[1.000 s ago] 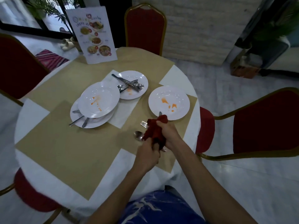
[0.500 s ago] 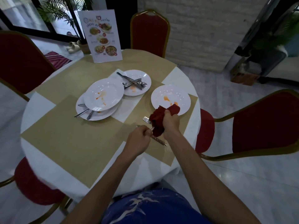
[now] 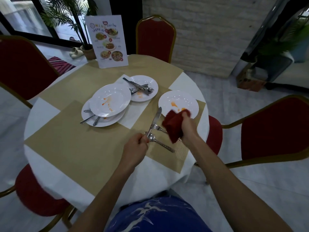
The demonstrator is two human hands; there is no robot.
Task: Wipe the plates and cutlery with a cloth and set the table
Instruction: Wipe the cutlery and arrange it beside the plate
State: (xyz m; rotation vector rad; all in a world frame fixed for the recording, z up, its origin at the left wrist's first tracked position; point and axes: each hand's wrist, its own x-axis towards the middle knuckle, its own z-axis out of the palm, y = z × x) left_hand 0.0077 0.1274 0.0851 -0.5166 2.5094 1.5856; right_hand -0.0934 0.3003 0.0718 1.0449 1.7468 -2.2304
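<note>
The left hand (image 3: 135, 146) is covering the knife (image 3: 154, 121) handle, the red cloth (image 3: 173, 125) is hiding the fork (image 3: 158, 128) handle and the near rim of the plate (image 3: 178, 103) (sauce-marked), and the upper stacked plate (image 3: 110, 99) is concealing cutlery (image 3: 88, 118) ends.

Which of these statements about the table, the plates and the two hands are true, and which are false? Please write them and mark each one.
1. The left hand holds a knife. True.
2. The right hand holds a blue cloth. False: the cloth is red.
3. The plate near the right hand is clean. False: it has orange stains.
4. A spoon lies on the placemat between the hands. True.
5. The menu card lies flat. False: it stands upright.
</note>
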